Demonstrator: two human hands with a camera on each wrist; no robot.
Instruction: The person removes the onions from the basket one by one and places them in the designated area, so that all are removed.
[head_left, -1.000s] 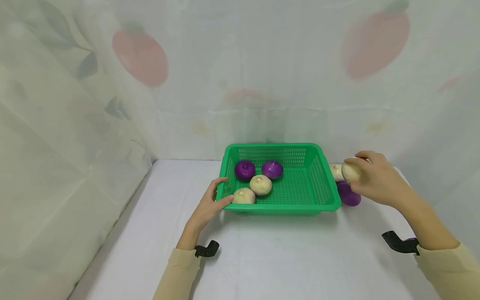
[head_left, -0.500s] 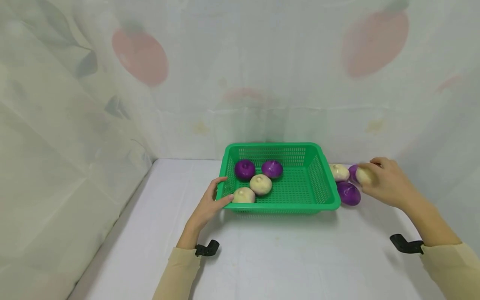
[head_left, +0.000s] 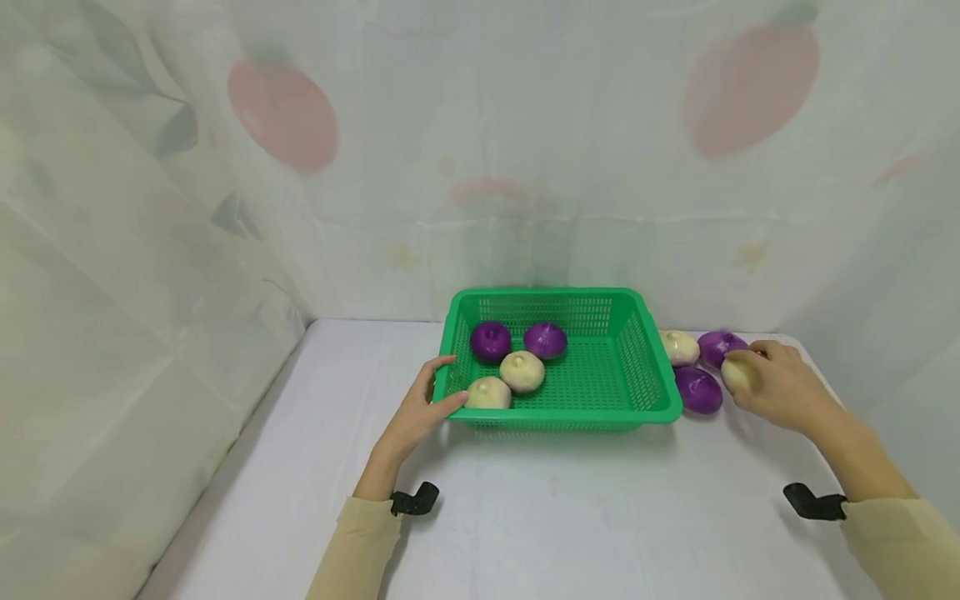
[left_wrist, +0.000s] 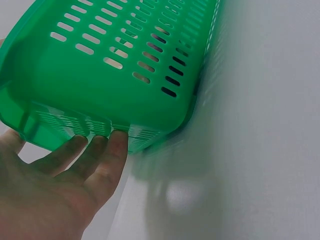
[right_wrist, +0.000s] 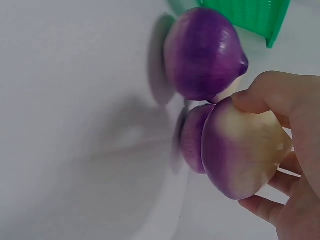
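Note:
The left hand (head_left: 414,417) grips the left end of the green basket (head_left: 555,414), thumb on the rim; in the left wrist view its fingers (left_wrist: 102,155) press the basket's outer wall. Inside the basket lie two purple turnips and two whitish ones (head_left: 522,372). At the right, the right hand (head_left: 783,387) holds a pale turnip (head_left: 738,377), purple on one side in the right wrist view (right_wrist: 245,145). Close by it are a purple turnip (head_left: 698,390), another purple one (head_left: 720,346) and a whitish one (head_left: 679,347) beside the basket's right wall.
A white cloth-covered table (head_left: 555,517) carries everything. Behind it hangs a pale curtain (head_left: 570,167) with faded fruit prints, and another patterned sheet (head_left: 135,333) runs along the left side.
The right hand has moved right and down with the pale turnip, bringing the rear purple turnip into view. The left hand and the basket have stayed in place.

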